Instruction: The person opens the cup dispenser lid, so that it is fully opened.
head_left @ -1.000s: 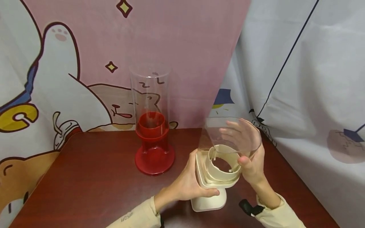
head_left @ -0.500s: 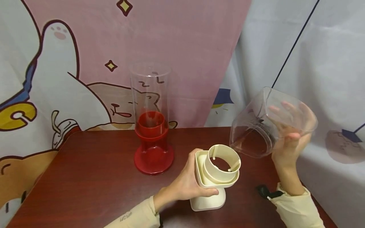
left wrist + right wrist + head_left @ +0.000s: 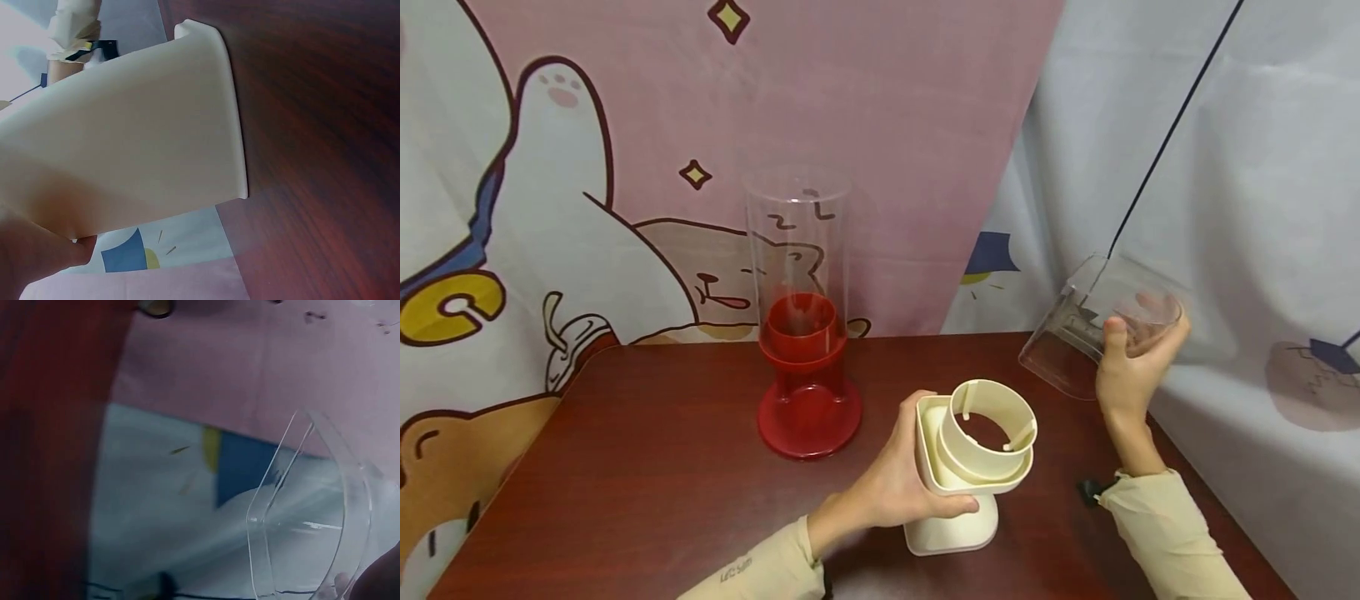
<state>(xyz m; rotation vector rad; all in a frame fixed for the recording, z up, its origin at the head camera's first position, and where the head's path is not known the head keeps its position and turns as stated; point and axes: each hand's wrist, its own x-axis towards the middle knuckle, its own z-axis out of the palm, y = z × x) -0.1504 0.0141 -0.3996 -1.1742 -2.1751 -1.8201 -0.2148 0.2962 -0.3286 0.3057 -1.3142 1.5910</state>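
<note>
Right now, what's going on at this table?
Somebody is handling two things at once. Their left grip holds a cream stand, which seems to rest on the table, its top uncovered. Their right grip holds a clear container, tilted and apart from the cream stand, off to the right. Farther back, a red stand has a tall clear tube upright on top, and neither grip touches it.

Tube (image 3: 797, 250) upright on stand (image 3: 808, 429), toward rear of tabletop (image 3: 662, 467). Base (image 3: 951, 532) on tabletop, right of stand and nearer; left hand (image 3: 906, 475) at its left side. Container (image 3: 1063, 346) in right hand (image 3: 1138, 367), right of base, farther back. Curtain (image 3: 895, 108) behind tabletop.
</note>
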